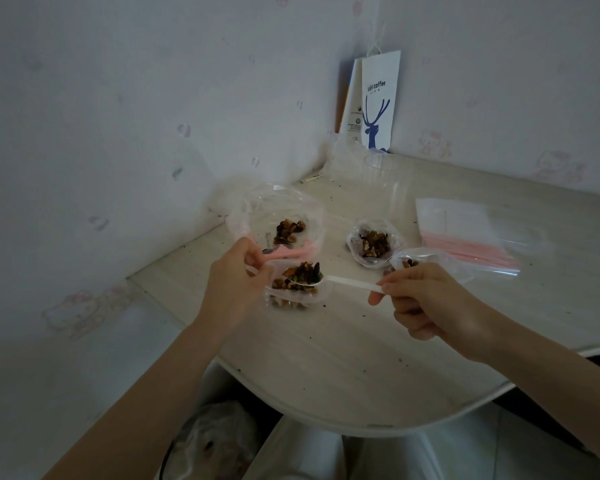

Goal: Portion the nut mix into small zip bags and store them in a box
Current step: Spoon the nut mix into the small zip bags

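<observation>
My left hand [238,275] pinches the pink-edged mouth of a small clear zip bag [297,294] that holds nuts and rests on the table. My right hand [426,299] grips the handle of a white plastic spoon [347,281]. Its bowl, heaped with nut mix, sits at the bag's mouth. Behind stands an open bag of nuts inside a clear box [278,220]. To the right lies another clear bag of nut mix [373,242]. A further small bag with a few nuts [430,259] lies just behind my right hand.
A stack of empty pink-striped zip bags [471,233] lies at the right on the pale wooden table [326,358]. A clear cup [383,174] and a white paper coffee bag [378,102] stand in the corner by the wall. A bin with a plastic liner [215,441] is below the table edge.
</observation>
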